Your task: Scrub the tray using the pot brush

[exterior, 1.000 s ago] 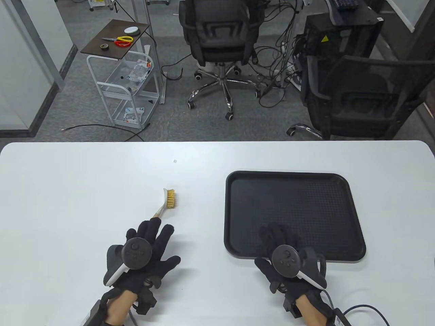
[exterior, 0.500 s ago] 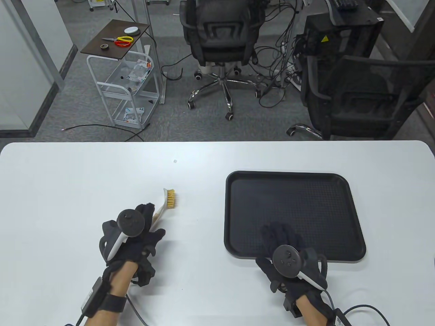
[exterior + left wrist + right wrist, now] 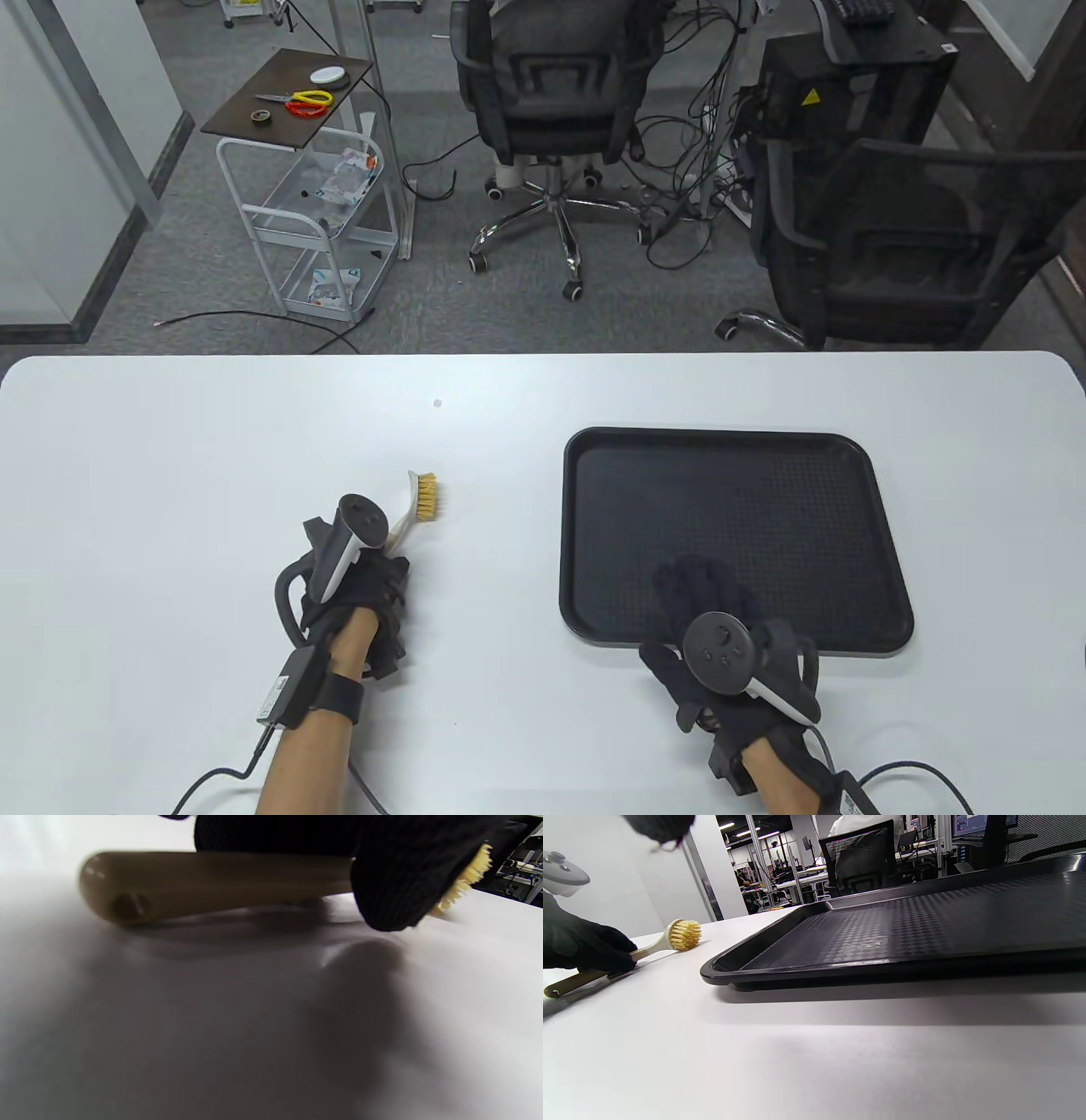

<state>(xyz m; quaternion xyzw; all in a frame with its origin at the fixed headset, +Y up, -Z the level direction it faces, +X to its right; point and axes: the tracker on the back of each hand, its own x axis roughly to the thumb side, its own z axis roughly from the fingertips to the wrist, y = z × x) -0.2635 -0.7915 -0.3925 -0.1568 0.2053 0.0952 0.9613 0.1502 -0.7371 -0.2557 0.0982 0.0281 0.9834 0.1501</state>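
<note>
The left hand (image 3: 352,586) curled its fingers (image 3: 394,878) over the wooden handle of the pot brush (image 3: 413,507), which lay on the white table (image 3: 170,475) left of the black tray (image 3: 882,509) (bristles at the far end). The right hand (image 3: 717,645) rested flat on the tray's near rim, fingers extended.

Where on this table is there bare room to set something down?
Bare table runs left of the brush, along the far edge behind the tray, and between the left hand and the tray. The right hand crowds the tray's near edge.
</note>
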